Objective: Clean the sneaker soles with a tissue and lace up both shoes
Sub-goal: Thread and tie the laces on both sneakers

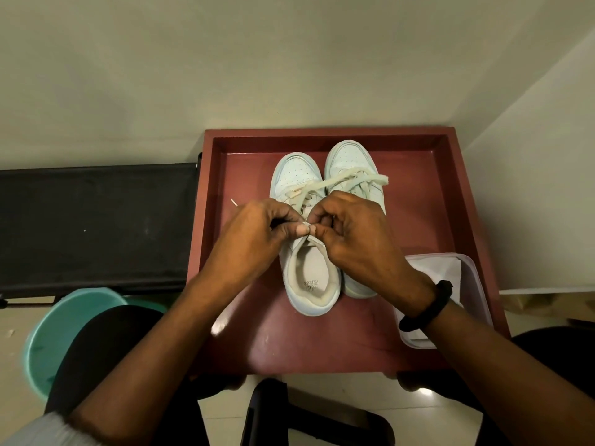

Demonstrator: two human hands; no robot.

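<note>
Two white sneakers stand side by side, toes pointing away, on a dark red tray-topped table [418, 201]. The left sneaker [309, 272] is nearer to me; the right sneaker [351, 162] sits further back, partly behind my right hand. My left hand [257, 233] and my right hand [354, 233] meet over the left sneaker's tongue, and each pinches the cream lace [341, 181] between thumb and fingertips. Loose lace runs across the toe of the right sneaker. A thin lace tip [234, 202] pokes out behind my left hand.
A translucent box [476, 272] holding white tissues [434, 265] sits on the table's right front corner, under my right wrist. A black fabric bench [93, 226] stands to the left. A teal bucket [48, 333] rests on the floor by my left knee. Walls close behind and right.
</note>
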